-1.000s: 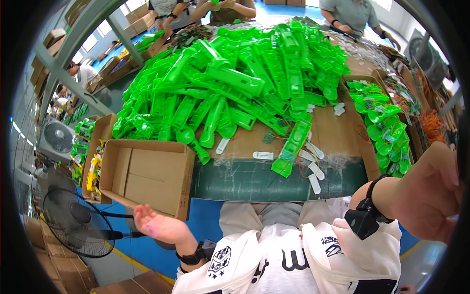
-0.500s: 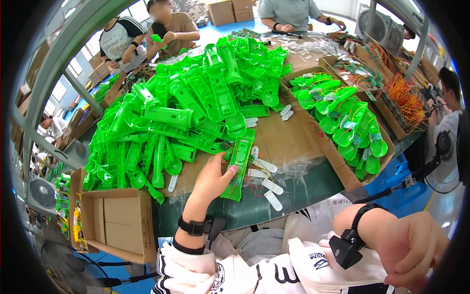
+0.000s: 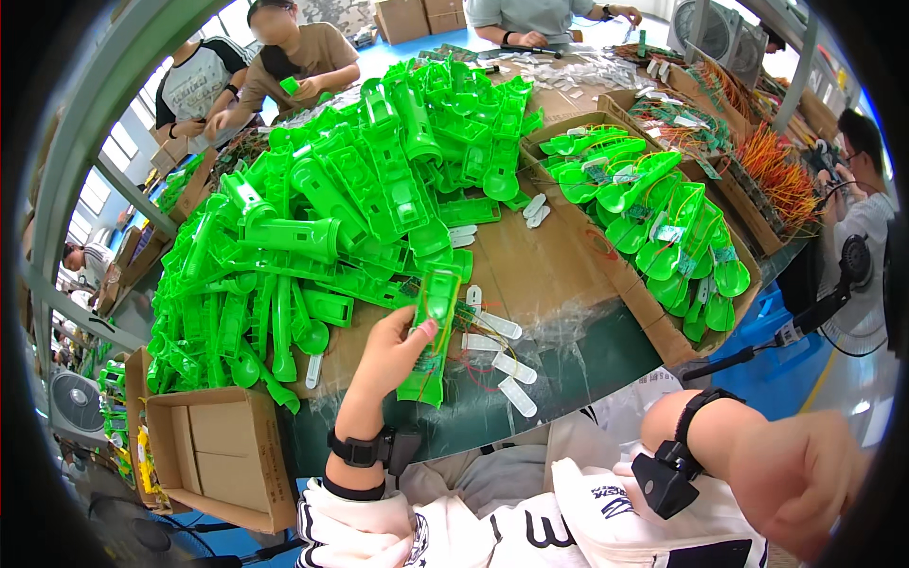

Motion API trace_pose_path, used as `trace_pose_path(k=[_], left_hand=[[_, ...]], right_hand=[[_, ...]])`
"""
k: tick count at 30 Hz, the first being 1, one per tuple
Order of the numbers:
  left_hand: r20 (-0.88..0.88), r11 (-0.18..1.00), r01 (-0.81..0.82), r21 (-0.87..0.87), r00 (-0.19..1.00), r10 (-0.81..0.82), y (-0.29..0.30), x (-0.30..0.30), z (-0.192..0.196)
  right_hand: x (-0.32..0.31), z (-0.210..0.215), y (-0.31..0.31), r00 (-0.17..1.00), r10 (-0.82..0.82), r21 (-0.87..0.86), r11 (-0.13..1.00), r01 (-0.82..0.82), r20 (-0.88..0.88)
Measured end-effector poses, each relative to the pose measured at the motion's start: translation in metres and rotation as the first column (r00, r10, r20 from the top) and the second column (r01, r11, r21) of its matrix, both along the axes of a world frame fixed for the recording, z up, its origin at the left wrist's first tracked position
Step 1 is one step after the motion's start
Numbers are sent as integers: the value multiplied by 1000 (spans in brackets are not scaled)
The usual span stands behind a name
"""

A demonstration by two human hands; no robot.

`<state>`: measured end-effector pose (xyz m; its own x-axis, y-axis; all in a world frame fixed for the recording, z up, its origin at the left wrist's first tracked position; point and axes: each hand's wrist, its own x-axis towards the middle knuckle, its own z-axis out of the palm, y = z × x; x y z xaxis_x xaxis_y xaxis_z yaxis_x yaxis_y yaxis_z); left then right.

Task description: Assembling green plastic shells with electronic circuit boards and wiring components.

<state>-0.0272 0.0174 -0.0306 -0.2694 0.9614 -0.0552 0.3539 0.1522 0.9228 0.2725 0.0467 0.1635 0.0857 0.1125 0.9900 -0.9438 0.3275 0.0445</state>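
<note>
Head view: left hand (image 3: pixel 393 355) sits low centre of the frame, fingers wrapped around a long green plastic housing (image 3: pixel 434 333) that lies on the table edge (image 3: pixel 568 364). The housing shows a small circuit board with thin red wires inside; its far end points up toward the pile. Thumb rests on the housing's top face.

Right hand (image 3: pixel 805 478) is in the lower right corner, off the table, curled into a loose fist; can't tell whether anything is in it. Black bands on both wrists.

Just right of the held housing: several small white plastic tabs (image 3: pixel 502 364) scattered on brown cardboard. Upper left to centre: a large heap of green plastic shells (image 3: pixel 331 218). Right of centre: a cardboard tray (image 3: pixel 653 327) of green spoon-shaped parts (image 3: pixel 663 218). Lower left: an open cardboard box (image 3: pixel 222 459). Other people work along the top edge.
</note>
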Motion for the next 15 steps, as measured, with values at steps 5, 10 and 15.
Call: trace_pose_path(k=[5,10,15], left_hand=[[652,980,-93,177,757,-46,21,24,37],[833,921,-294,256,551,-56,36,22,20],[847,892,-349,288,527,-67,41,27,3]], right_hand=[[-23,-58,30,994,14,-362,932,28,111],[-151,-114,83,255,-794,370,507,778,552],[-169,-178,87,278,-429,139,720,680,859]])
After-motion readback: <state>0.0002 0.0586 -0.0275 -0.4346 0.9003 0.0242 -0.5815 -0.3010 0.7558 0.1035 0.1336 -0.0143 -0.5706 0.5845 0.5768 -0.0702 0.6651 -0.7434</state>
